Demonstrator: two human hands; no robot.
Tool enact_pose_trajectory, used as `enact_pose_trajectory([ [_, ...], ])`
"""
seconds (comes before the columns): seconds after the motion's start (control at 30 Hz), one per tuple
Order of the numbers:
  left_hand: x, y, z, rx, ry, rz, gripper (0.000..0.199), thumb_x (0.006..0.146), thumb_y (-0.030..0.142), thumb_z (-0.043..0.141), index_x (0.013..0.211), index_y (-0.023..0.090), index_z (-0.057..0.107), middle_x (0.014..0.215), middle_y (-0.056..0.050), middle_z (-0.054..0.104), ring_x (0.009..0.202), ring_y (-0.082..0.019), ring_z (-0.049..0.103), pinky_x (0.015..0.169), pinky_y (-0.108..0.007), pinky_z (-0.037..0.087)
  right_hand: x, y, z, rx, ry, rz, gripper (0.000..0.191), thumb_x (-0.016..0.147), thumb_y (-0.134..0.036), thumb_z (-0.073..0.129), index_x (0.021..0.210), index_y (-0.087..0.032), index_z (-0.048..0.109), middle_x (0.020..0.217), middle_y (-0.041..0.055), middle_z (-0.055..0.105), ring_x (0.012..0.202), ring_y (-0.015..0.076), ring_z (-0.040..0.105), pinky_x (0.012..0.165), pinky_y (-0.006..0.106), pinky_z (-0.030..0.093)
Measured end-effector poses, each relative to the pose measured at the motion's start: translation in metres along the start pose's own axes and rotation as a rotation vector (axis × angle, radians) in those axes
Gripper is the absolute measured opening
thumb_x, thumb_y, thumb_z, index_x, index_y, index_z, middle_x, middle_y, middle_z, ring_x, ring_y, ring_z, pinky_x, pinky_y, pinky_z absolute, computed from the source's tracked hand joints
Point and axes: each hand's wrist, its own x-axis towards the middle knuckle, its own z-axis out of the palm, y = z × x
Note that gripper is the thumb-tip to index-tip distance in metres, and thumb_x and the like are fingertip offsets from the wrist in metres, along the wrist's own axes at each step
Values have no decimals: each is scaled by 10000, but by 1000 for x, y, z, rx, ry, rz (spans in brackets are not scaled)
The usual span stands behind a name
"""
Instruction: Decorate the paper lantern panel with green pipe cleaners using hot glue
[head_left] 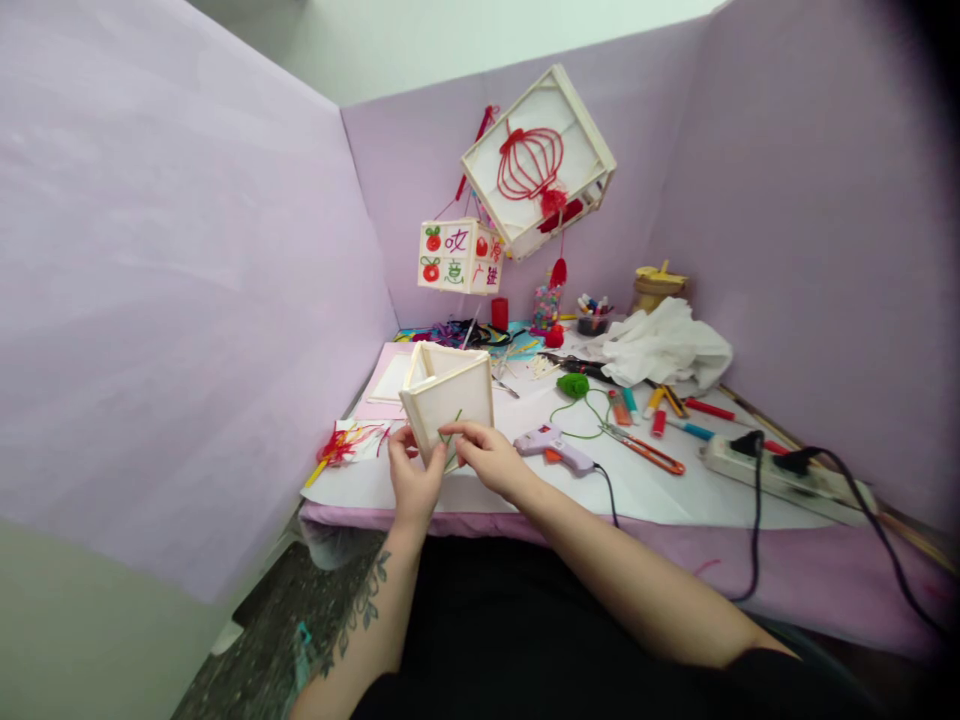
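A small white paper lantern (469, 385) with a pale wooden stick frame is tilted in front of me, its open top facing up. My left hand (414, 480) is closed on its lower left edge, thumb toward the front panel. A short piece of green yarn (454, 424) lies at the front panel, pinched in the fingers of my right hand (491, 460). Just to the right, a lilac glue gun (553, 446) rests on the table. Beyond it is a green yarn ball (574, 386) with a loose strand.
Two decorated lanterns hang ahead, a large one (577, 120) and a smaller one (450, 258). On the right lie orange-handled scissors (649, 452), markers, crumpled white cloth (671, 345) and a power strip (787, 475) with black cords. Red yarn scraps (341, 445) lie left. Lilac panels enclose the table.
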Motion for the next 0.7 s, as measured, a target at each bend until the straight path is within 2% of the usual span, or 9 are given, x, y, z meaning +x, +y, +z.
enact_pose_trajectory([
  [0.1,3,4,-2,28,14,11,432,683,312,713,1045,191,510,973,-34,572,861,-173,547,760,-320,429,0,-1,1,-5,1,14,311,837,-133,459,1071,-141,664,595,-40,529,593,116,521,612,247,435],
  [0.23,7,7,-3,55,-16,-39,398,664,312,727,990,188,535,907,-17,583,794,-164,549,720,-310,431,1,-1,2,18,-4,11,296,831,-130,462,1045,-152,666,598,-40,530,594,116,519,620,248,434],
  [0.57,8,7,0,92,-7,-44,466,658,354,754,1029,186,527,931,-30,588,822,-177,558,721,-316,445,3,5,0,32,-34,9,327,833,-137,451,1080,-147,665,582,-44,523,569,112,509,608,242,432],
  [0.7,9,6,2,106,-9,-47,445,683,360,734,1030,182,520,935,-40,582,833,-186,560,729,-325,452,1,7,-1,-31,-20,-26,339,838,-154,453,1101,-157,667,612,-29,567,592,127,542,618,253,445],
])
